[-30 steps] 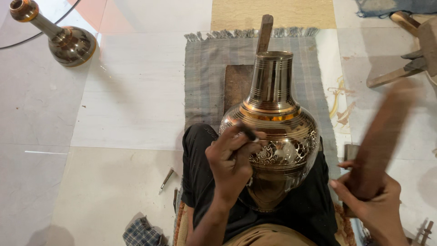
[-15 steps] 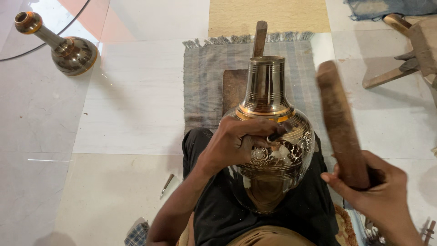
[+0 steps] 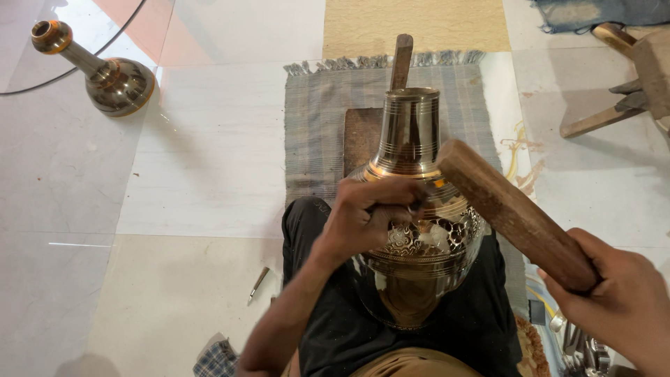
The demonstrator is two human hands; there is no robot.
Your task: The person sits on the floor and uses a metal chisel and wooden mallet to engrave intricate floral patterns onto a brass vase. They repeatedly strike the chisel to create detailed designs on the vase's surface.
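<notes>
Right grip (image 3: 624,300) closed round a wooden mallet (image 3: 513,213); left grip (image 3: 366,216) pinches a small tool against the engraved brass vase (image 3: 419,230).

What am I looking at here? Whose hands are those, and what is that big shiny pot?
You are seeing through a camera worn on a person's head, looking down at their own lap and hands. There is no machine, just two bare hands. The person sits on the floor with a big shiny engraved metal vase resting on their lap. The left hand presses a small thin tool against the vase's patterned side. The right hand grips a thick wooden stick, used like a mallet, with its end close to that tool. Under the vase lies a grey fringed mat on the tiled floor. Far off at the upper left stands a second, smaller long-necked vase.
</notes>
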